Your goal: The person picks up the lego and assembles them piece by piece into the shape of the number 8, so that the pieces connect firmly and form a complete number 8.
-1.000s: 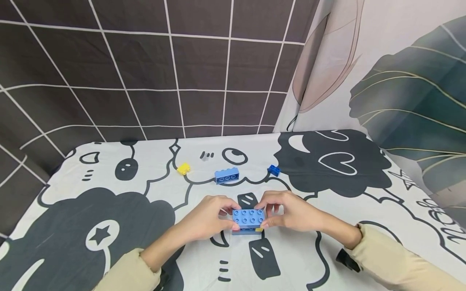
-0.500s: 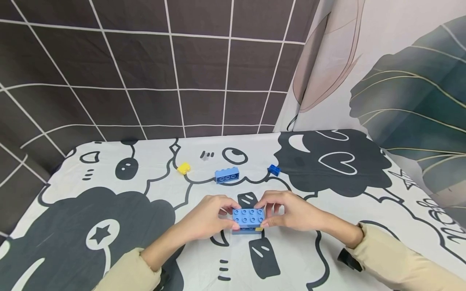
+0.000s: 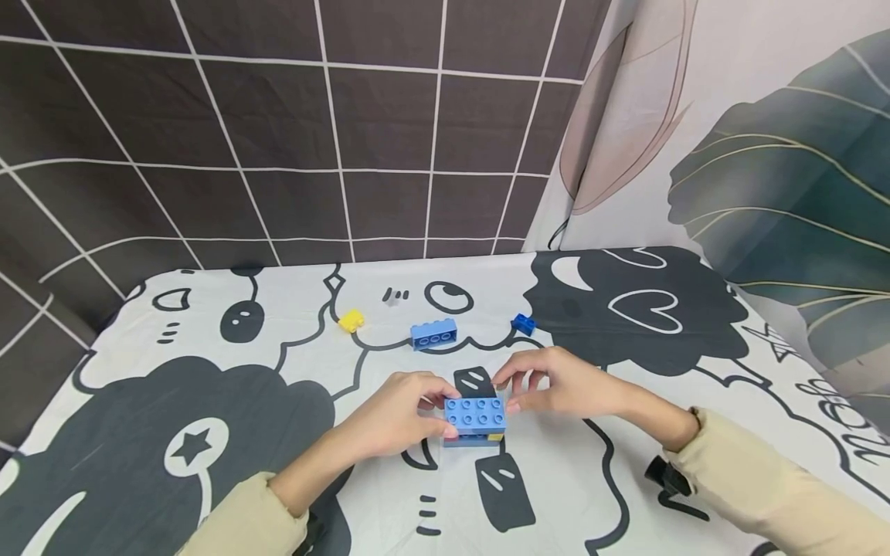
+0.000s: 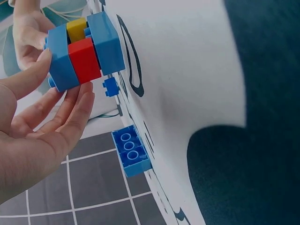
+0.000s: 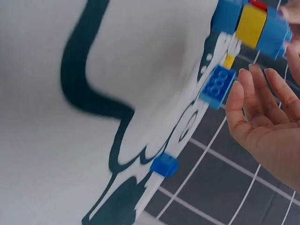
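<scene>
A stack of toy building bricks (image 3: 475, 417) stands on the patterned cloth in the head view. Its layers are a light blue brick on top, a red brick (image 4: 84, 61) and a yellow brick (image 5: 251, 26) side by side in the middle, and another blue brick (image 4: 107, 44) underneath. My left hand (image 3: 396, 413) holds the stack at its left end, thumb in front and fingers behind the top brick. Just off the right end is my right hand (image 3: 566, 386), its fingers loosely bent and holding nothing; a gap to the bricks shows in the right wrist view.
Farther back on the cloth (image 3: 556, 494) lie a yellow brick (image 3: 351, 321), a light blue brick (image 3: 434, 335) on its side with its hollow underside showing, and a small dark blue brick (image 3: 523, 325). A dark gridded curtain (image 3: 278, 131) hangs behind the cloth's far edge.
My right hand has let go of the stack's right end and moved a little right and away from me. The left hand and the stack have stayed put.
</scene>
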